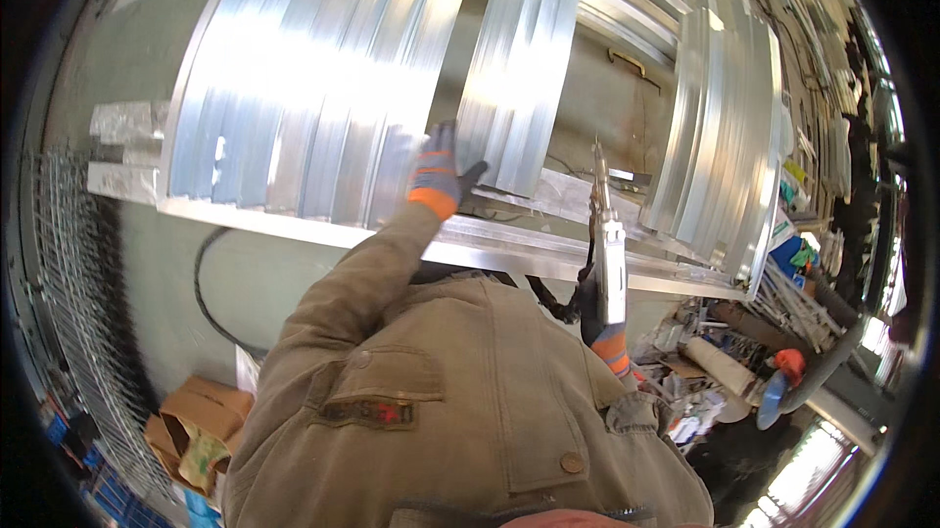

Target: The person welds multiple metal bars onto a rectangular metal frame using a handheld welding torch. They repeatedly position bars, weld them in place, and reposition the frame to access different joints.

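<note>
My left hand (439, 174), in a grey and orange glove, reaches over the front part of a silver metal frame (304, 222). Its fingers are stretched out and the thumb stands apart, beside a ribbed metal slat (514, 68) that lies across the frame. The hand appears to touch the slat's near end, though blur hides the exact contact. My right hand (597, 318), gloved alike, is closed round a silver gun-like tool (612, 269) with a long thin nozzle. The nozzle points away from me, over the gap to the right of the slat.
More ribbed slats (323, 88) lie side by side on the left, and others (710, 137) on the right. A bent yellowish bar (632, 66) shows in the gap. Wire mesh (83, 313) and a cardboard box (201, 420) stand left; scrap and a cardboard tube (720, 367) lie right.
</note>
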A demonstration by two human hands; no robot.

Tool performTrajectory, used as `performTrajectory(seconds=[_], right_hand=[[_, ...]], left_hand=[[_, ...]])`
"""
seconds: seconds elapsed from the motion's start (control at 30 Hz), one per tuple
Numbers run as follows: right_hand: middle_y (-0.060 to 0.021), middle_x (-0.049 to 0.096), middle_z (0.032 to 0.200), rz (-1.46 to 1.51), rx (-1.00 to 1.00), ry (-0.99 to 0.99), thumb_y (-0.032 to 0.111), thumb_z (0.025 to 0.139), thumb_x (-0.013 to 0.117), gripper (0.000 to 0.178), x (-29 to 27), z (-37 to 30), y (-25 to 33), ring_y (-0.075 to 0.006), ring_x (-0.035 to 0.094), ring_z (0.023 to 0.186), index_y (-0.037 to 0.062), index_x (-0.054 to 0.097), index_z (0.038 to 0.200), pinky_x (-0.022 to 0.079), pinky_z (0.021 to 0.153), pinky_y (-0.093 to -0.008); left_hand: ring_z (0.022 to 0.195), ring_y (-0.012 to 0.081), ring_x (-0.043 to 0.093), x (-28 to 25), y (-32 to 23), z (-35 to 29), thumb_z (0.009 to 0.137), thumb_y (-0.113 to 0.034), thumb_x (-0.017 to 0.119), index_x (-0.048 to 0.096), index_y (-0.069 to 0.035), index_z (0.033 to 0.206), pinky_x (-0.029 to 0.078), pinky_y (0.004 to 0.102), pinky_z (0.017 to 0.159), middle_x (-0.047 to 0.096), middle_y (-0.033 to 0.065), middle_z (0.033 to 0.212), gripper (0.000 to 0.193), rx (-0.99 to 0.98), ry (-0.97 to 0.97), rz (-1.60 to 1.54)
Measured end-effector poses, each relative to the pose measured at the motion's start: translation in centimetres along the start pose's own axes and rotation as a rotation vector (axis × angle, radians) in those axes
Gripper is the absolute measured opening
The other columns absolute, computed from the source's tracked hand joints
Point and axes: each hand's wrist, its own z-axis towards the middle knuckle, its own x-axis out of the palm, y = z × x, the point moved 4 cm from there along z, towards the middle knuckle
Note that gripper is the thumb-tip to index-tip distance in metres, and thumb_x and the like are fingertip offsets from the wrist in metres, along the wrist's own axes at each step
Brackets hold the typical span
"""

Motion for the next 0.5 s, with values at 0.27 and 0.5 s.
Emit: performTrajectory(seconds=[0.27, 0.5], right_hand=[[-0.0064, 0.074, 0.105, -0.216, 0.013, -0.060, 0.026, 0.102, 0.079, 0.060, 0.3, -4.9, -5.1, -0.0223, 0.072, 0.092, 0.0046, 0.055, 0.152, 0.060, 0.081, -0.0402], [-0.0088, 0.074, 0.108, -0.306, -0.256, -0.052, 0.026, 0.102, 0.080, 0.063, -3.2, -1.4, -6.0, -0.0228, 0.074, 0.097, 0.0026, 0.053, 0.154, 0.060, 0.084, -0.0393]], left_hand=[[0.167, 0.0395, 0.032, 2.7, -3.5, 4.5, 0.074, -0.072, 0.094, 0.020, -0.009, 0.179, 0.037, 0.0491, 0.135, 0.026, 0.0189, 0.184, 0.143, -0.349, 0.212, 0.251], [0.160, 0.0389, 0.043, 4.7, -3.5, 7.0, 0.067, -0.067, 0.100, 0.022, -0.006, 0.177, 0.044, 0.0491, 0.129, 0.041, 0.0201, 0.173, 0.148, -0.432, 0.153, 0.121]])
